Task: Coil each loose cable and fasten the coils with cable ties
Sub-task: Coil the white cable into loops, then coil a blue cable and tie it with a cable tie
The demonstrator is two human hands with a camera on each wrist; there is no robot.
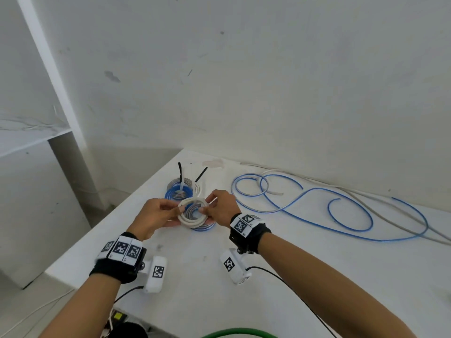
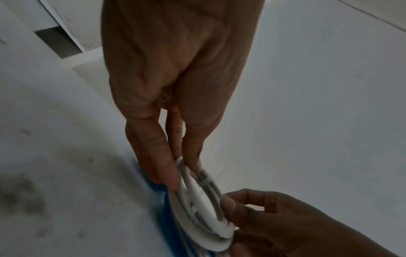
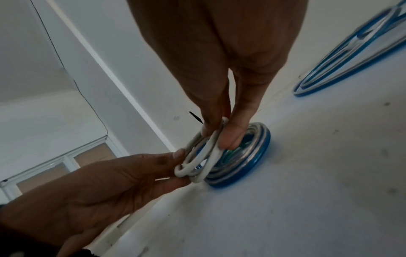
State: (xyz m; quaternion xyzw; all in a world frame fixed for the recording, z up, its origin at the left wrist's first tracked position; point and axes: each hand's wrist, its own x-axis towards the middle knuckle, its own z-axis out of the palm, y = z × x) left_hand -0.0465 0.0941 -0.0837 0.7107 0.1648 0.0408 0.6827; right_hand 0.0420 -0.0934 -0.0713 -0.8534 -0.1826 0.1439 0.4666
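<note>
A small white cable coil [image 1: 192, 222] is held just above the white table [image 1: 280, 264] between both hands. My left hand [image 1: 178, 214] pinches its left side with thumb and fingers. My right hand [image 1: 203, 211] pinches the right side. In the left wrist view the left hand [image 2: 184, 172] grips the white coil [image 2: 209, 224], and a pale band [image 2: 206, 181] crosses its strands. In the right wrist view the right hand [image 3: 219, 135] holds the white coil [image 3: 211, 156] over a blue coil [image 3: 257, 156] lying flat on the table.
A blue coil [image 1: 205, 227] lies under the hands. Behind it sits another blue and grey coil [image 1: 178, 191] with a black tie end [image 1: 180, 172] sticking up. Loose blue cable [image 1: 317, 208] sprawls across the right of the table. The table edge drops off on the left.
</note>
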